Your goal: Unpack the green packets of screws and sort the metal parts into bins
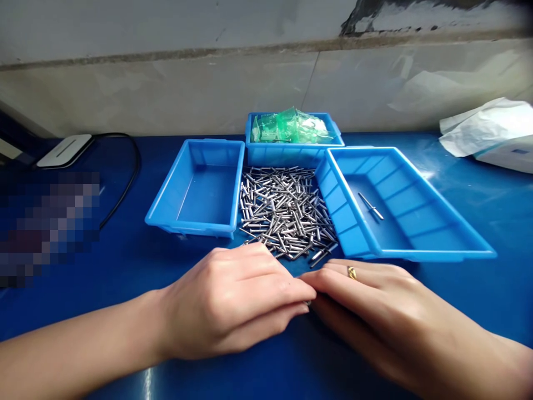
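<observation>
My left hand and my right hand, which wears a gold ring, meet fingertip to fingertip in front of the pile. Both are closed in a pinch. A tiny glint shows at the left fingertips, but what the fingers hold is hidden. Just beyond lies a heap of metal blind rivets and screws on the blue table. Inside the right blue bin rests a single blind rivet. The left blue bin has nothing visible inside it.
Behind the pile, a back blue bin holds green and clear plastic bags. A white flat device with a black cable lies at the left. White crumpled packaging sits at the right, against the wall.
</observation>
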Action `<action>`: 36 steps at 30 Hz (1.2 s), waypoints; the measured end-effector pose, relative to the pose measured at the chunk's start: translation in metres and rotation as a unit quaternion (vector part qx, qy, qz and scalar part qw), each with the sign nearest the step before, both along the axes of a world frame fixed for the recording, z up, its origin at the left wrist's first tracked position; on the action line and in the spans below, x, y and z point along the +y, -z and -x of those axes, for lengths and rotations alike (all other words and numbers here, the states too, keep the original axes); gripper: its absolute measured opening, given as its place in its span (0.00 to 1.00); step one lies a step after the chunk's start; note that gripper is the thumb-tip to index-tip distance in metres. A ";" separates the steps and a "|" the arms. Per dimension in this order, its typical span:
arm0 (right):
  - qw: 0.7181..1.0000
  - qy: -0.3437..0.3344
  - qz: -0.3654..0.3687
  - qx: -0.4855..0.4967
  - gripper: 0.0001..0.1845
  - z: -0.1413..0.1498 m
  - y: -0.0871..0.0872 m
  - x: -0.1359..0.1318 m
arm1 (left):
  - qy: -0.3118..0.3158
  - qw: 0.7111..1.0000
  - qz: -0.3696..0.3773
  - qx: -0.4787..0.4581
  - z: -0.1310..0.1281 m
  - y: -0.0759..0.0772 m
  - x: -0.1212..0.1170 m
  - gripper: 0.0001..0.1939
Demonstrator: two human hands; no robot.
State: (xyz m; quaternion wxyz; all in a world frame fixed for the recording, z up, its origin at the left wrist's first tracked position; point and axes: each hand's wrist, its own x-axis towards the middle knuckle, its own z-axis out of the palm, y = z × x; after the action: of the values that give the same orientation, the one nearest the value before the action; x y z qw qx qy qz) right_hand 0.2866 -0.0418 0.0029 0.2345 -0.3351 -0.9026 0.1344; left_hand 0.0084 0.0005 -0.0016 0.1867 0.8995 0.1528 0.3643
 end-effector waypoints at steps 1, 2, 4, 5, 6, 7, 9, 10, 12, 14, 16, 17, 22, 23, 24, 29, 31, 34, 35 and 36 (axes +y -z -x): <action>1.000 0.004 -0.007 0.002 0.23 0.000 -0.001 0.001 | -0.008 1.000 -0.001 0.002 0.001 0.001 0.001 0.10; 1.000 0.007 -0.012 0.004 0.24 0.001 -0.001 0.002 | -0.021 1.000 0.001 0.006 0.001 0.001 0.001 0.10; 1.000 0.014 -0.020 0.008 0.25 0.002 -0.004 0.003 | -0.054 0.998 -0.001 0.018 0.003 0.002 0.002 0.10; 0.999 0.021 -0.027 0.014 0.26 0.002 -0.005 0.002 | -0.069 0.997 -0.004 0.026 0.004 0.003 0.002 0.10; 0.999 0.027 -0.031 0.016 0.26 0.002 -0.006 0.001 | -0.077 0.996 -0.006 0.036 0.004 0.003 0.003 0.11; 0.999 0.032 -0.034 0.017 0.27 0.002 -0.008 -0.001 | -0.077 0.996 -0.008 0.046 0.004 0.003 0.002 0.12; 0.998 0.040 -0.044 0.016 0.27 0.001 -0.008 -0.005 | -0.060 0.996 -0.013 0.064 0.004 0.002 0.002 0.15; 0.998 0.039 -0.049 0.014 0.27 0.000 -0.008 -0.006 | -0.048 0.996 -0.018 0.072 0.003 0.001 0.002 0.17; 0.998 0.035 -0.053 0.008 0.27 -0.002 -0.007 -0.008 | -0.036 0.995 -0.032 0.082 0.001 0.000 0.002 0.21; 0.998 0.035 -0.051 0.010 0.26 -0.003 -0.005 -0.006 | -0.038 0.996 -0.031 0.075 -0.001 0.000 0.002 0.22; 0.998 0.034 -0.047 0.014 0.25 -0.004 -0.004 -0.004 | -0.055 0.997 -0.008 0.056 -0.001 0.000 0.002 0.20; 0.999 0.031 -0.042 0.012 0.25 -0.004 -0.004 -0.002 | -0.066 0.997 0.009 0.046 -0.001 -0.001 0.002 0.18; 1.000 0.009 0.007 0.004 0.21 0.000 -0.002 -0.002 | -0.025 0.998 0.058 0.016 -0.001 -0.005 0.001 0.13; 1.000 0.005 0.017 0.007 0.21 0.000 -0.001 -0.002 | -0.008 0.998 0.054 0.012 -0.001 -0.006 0.001 0.12; 1.000 0.004 0.024 0.011 0.21 0.001 -0.001 -0.002 | 0.002 0.999 0.050 0.011 -0.001 -0.005 0.000 0.12; 0.999 0.016 0.024 0.031 0.21 0.006 -0.004 0.005 | -0.006 0.999 0.032 0.006 0.000 0.000 -0.003 0.12; 0.999 0.020 0.018 0.041 0.22 0.007 -0.007 0.007 | -0.017 1.000 0.019 0.006 0.002 0.003 -0.005 0.10; 0.999 0.006 0.024 0.041 0.27 0.008 -0.011 0.008 | -0.015 0.999 -0.004 0.048 0.006 0.004 -0.006 0.10; 0.999 0.003 0.024 0.037 0.29 0.007 -0.011 0.007 | -0.013 0.998 -0.012 0.063 0.007 0.003 -0.006 0.12; 0.999 0.002 0.024 0.032 0.31 0.007 -0.011 0.006 | -0.014 0.997 -0.022 0.074 0.007 0.003 -0.006 0.13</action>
State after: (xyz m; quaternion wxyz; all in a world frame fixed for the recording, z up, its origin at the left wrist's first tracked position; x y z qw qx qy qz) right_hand 0.2800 -0.0361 0.0140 0.2552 -0.3378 -0.8905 0.1666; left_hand 0.0011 -0.0055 -0.0041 0.1498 0.9256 0.1707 0.3029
